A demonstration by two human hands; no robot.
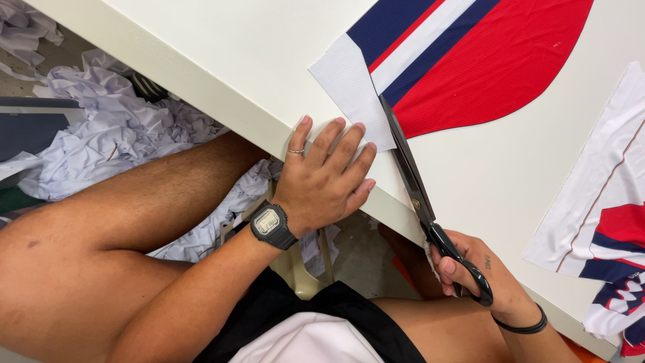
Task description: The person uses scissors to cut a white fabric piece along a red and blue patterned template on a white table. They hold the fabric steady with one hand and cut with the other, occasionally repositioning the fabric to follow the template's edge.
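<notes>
A piece of sports fabric (pixel 497 60), red with navy and white stripes and a white margin (pixel 346 87), lies on the white table (pixel 235 47). My left hand (pixel 329 171), with a ring and a dark wristwatch, presses flat on the white margin at the table's front edge. My right hand (pixel 477 272) grips the handles of black scissors (pixel 410 171). Their blades run along the border between the white margin and the coloured fabric.
Another printed fabric piece (pixel 605 215), white with red and navy, lies at the right on the table. Crumpled white offcuts (pixel 114 128) pile on the floor at left, under the table edge. My bare legs sit below the table.
</notes>
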